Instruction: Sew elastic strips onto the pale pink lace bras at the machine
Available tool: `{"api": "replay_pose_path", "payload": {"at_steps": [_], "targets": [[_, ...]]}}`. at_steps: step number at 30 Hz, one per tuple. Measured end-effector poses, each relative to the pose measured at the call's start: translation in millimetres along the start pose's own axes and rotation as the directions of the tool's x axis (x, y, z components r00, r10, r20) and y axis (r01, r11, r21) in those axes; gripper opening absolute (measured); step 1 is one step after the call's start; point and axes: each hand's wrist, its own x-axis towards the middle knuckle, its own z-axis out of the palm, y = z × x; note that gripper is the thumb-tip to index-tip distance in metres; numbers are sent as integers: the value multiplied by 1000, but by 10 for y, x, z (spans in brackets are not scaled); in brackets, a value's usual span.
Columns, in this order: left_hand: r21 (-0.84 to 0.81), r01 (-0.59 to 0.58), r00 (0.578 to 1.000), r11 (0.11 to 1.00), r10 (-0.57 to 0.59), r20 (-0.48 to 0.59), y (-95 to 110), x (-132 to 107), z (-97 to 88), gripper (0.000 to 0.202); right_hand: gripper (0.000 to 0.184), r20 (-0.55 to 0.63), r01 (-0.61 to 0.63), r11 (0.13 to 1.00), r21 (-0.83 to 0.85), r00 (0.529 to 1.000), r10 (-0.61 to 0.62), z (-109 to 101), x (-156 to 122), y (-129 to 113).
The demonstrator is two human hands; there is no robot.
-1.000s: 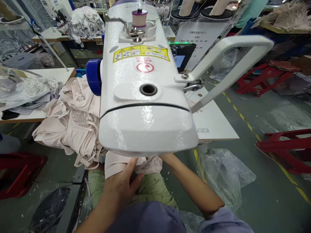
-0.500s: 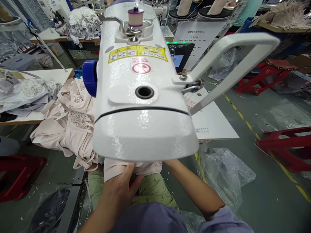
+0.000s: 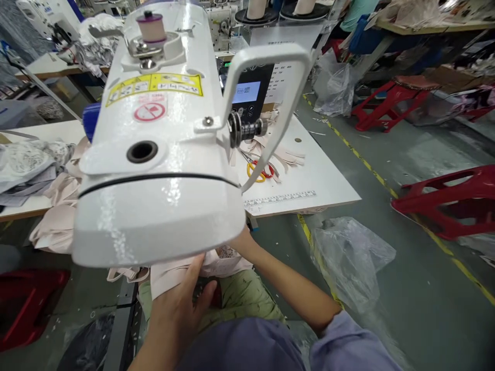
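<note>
A large white sewing machine [image 3: 154, 154] fills the middle of the view and hides the work under its head. My left hand [image 3: 181, 299] rests on a pale pink garment [image 3: 170, 273] at the near edge of the table, fingers stretched forward over the cloth. My right hand [image 3: 242, 239] reaches under the machine head toward the same pink cloth; its fingers are hidden by the machine. A pile of pink lace garments [image 3: 58, 211] lies on the table to the left of the machine.
Scissors with yellow and red handles [image 3: 261, 172] and pink fabric strips [image 3: 284, 154] lie on the white table [image 3: 328, 180] right of the machine. A control panel [image 3: 247, 95] stands behind. Red stools [image 3: 452, 201] and a plastic bag [image 3: 348, 257] are on the floor to the right.
My head has swung to the right, so the machine has slid left in view and the scissors and control panel have come into sight. Both hands stay on the pink cloth.
</note>
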Motion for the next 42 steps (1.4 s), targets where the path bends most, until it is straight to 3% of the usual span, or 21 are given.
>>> {"api": "replay_pose_path", "payload": {"at_steps": [3,6,13,27,37,42], "targets": [[31,12,999,999,-13,36,27,5,-39,56,24,-81,-43,989,139,995,54,-51,-67,18],[50,20,998,999,-23,50,49,8,-73,55,23,-91,-38,985,166,994,54,-101,-105,36],[56,38,996,998,-42,73,89,18,-47,54,13,-54,-22,989,145,998,30,-163,-129,4],[-53,-28,999,998,30,37,171,102,-61,58,19,32,-98,955,279,995,93,-163,-298,-24],[5,66,997,998,-67,29,64,-16,39,93,24,57,-195,942,274,981,187,-147,-418,-141],[-6,-6,998,1000,6,-64,200,-80,128,96,33,31,-99,986,135,995,96,-136,-649,-157]]}}
